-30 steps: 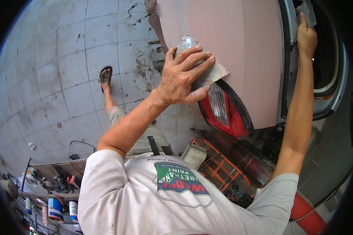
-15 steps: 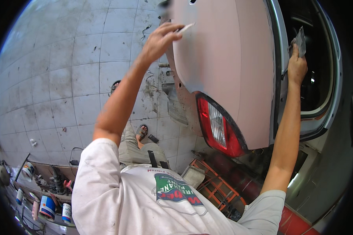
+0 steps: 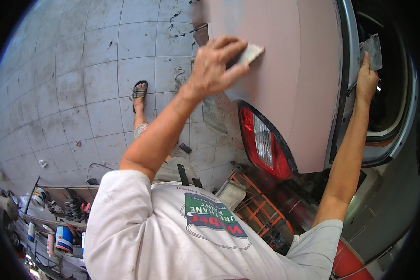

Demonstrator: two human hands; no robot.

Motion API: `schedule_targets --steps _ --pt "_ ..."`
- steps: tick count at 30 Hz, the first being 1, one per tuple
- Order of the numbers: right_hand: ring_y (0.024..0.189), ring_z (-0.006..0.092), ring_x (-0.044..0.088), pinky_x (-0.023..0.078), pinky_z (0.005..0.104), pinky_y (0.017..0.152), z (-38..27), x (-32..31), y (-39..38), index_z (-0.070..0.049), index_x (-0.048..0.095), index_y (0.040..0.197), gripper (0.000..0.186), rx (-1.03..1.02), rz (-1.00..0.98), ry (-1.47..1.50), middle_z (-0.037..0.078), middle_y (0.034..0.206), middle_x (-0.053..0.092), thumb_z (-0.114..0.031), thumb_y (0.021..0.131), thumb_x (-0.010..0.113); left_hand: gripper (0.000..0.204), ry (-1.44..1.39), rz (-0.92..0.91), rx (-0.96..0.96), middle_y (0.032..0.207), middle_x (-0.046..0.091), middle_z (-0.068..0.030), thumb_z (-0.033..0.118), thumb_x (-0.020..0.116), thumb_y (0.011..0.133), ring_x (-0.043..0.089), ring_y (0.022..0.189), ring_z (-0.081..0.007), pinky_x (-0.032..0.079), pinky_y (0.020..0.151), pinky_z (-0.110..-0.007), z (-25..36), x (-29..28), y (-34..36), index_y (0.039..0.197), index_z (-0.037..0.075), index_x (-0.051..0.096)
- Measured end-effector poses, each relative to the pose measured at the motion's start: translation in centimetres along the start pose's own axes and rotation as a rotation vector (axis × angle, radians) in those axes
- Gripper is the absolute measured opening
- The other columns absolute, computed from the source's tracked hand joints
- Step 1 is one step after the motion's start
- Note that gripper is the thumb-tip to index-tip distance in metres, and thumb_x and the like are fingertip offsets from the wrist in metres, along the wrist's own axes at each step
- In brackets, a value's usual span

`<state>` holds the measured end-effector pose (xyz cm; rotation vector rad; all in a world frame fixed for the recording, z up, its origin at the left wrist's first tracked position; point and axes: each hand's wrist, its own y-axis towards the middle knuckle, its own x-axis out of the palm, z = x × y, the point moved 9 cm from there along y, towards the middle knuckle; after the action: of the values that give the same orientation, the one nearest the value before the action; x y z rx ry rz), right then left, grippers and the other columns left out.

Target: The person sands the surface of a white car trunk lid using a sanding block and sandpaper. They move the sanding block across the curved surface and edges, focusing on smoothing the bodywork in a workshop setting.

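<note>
My left hand (image 3: 217,65) grips a thin, pale flat spreader (image 3: 252,53) at the pink-primed car panel (image 3: 298,93), over a grey smeared strip along its left part. My right hand (image 3: 366,81) holds a grey flat metal plate (image 3: 372,50) up beside the dark window opening (image 3: 389,109), right of the panel. Below my left hand, the red-and-clear tail light (image 3: 265,140) sits in the rear corner of the car.
The tiled floor (image 3: 70,102) carries dirt and small scraps on the left. An orange metal frame (image 3: 261,205) and a red cylinder (image 3: 350,261) are below the car. Cans and tools fill a rack (image 3: 46,214) at lower left. My sandaled foot (image 3: 139,93) is on the tiles.
My left hand rose toward the panel's upper left edge, then came back down and rightward with the spreader. My right hand shifted down, then slightly right, still holding the plate.
</note>
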<state>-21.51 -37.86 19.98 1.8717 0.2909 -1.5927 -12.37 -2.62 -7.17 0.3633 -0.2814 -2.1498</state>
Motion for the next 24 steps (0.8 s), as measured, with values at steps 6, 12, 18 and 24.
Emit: schedule_targets --steps 6,12,18,24 --pt "0.114 0.0385 0.075 0.057 0.0453 0.096 -2.9 -2.4 -0.7 -0.003 0.077 0.128 0.06 -0.264 0.252 -0.012 0.023 0.122 0.078 -0.055 0.111 0.052 0.068 0.07 -0.037 0.044 0.14 0.064 -0.0143 0.041 0.076 0.083 0.059 0.132 -0.035 0.047 0.109 -0.051 6.6 3.8 -11.8 0.141 0.005 0.068" --pt "0.098 0.0313 0.076 0.058 0.0389 0.091 -7.2 -7.9 -11.2 0.006 0.075 0.125 0.044 -0.364 0.079 0.794 0.021 0.107 0.078 -0.034 0.109 0.065 0.063 -0.557 0.063 -0.299 0.14 0.066 -0.0125 0.034 0.071 0.089 0.06 0.135 -0.0309 0.048 0.114 -0.048 -0.3 -3.5 -13.5 0.146 0.008 0.069" --pt "0.087 0.0227 0.069 0.053 0.0401 0.082 -16.7 -4.3 -25.6 0.005 0.075 0.113 0.034 -0.66 -0.522 0.608 0.018 0.091 0.073 -0.028 0.108 0.066 0.066 -0.345 -0.022 0.065 0.134 0.068 -0.0159 0.045 0.062 0.087 0.063 0.128 -0.032 0.05 0.108 -0.046 11.3 -10.3 -5.0 0.141 0.011 0.073" --pt "0.072 0.0217 0.066 0.052 0.0406 0.069 -16.5 -2.8 -21.2 0.007 0.072 0.093 0.049 -0.352 -0.22 0.466 0.014 0.08 0.07 -0.038 0.111 0.061 0.06 -0.147 -0.449 0.158 0.131 0.069 -0.0157 0.04 0.065 0.084 0.065 0.123 -0.0332 0.053 0.104 -0.047 11.7 -4.0 -8.3 0.135 0.01 0.077"
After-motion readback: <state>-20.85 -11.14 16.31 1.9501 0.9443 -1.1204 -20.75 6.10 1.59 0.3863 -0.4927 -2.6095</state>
